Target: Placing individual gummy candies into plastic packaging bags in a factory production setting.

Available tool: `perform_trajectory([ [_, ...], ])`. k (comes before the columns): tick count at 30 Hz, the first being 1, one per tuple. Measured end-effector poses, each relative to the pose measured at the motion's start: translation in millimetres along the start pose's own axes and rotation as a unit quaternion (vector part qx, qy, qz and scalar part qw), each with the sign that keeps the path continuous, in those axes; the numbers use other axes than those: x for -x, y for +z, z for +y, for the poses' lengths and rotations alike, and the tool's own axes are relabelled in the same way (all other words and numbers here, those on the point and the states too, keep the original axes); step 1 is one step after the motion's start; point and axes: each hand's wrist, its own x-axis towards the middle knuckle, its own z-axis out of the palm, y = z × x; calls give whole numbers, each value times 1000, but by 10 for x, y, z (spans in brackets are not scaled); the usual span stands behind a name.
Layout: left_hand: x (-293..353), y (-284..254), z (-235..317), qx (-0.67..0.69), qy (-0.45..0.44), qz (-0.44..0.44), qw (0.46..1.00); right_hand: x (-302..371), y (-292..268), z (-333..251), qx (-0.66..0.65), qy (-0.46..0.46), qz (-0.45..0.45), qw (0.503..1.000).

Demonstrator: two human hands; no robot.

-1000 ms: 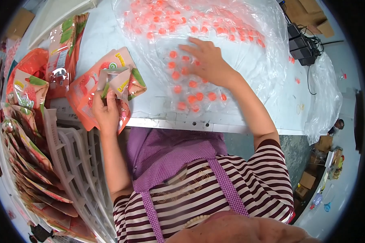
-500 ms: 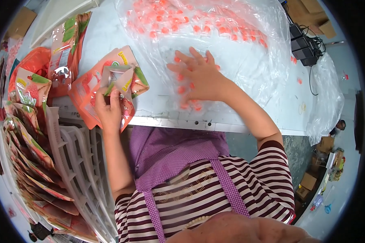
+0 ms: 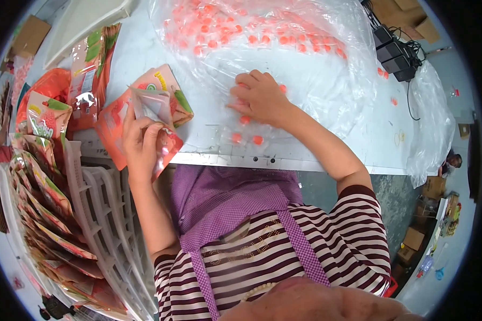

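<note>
The right hand [image 3: 262,99], spread half a second ago, has curled over red pieces [image 3: 257,140] at centre; fewer lie loose, suggesting gathering. Whether its grip holds any, I cannot tell. The left grip [image 3: 140,139] pinches a gaping pouch [image 3: 154,107], centre left. The bench [image 3: 139,43] is pale; a crate [image 3: 99,214] stands lower left, cartons [image 3: 412,238] lower right.

Packing workshop, by the look.
Your worktable [image 3: 139,51] carries small red pieces [image 3: 284,40]; beside you, a crate [image 3: 93,227] full of printed pouches [image 3: 51,214]; cardboard boxes [image 3: 414,238] around.
</note>
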Motion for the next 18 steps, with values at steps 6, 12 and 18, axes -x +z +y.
perform_trajectory([
  [6, -114, 167, 491, -105, 146, -70, 981, -20, -43, 79, -155, 78, 81, 981],
  [12, -94, 449, 388, -40, 77, -129, 988, -158, -361, 100, -458, 353, 117, 808],
  [18, -170, 523, 437, -13, 71, -160, 985, -439, -580, -452, -701, 343, 203, 591],
])
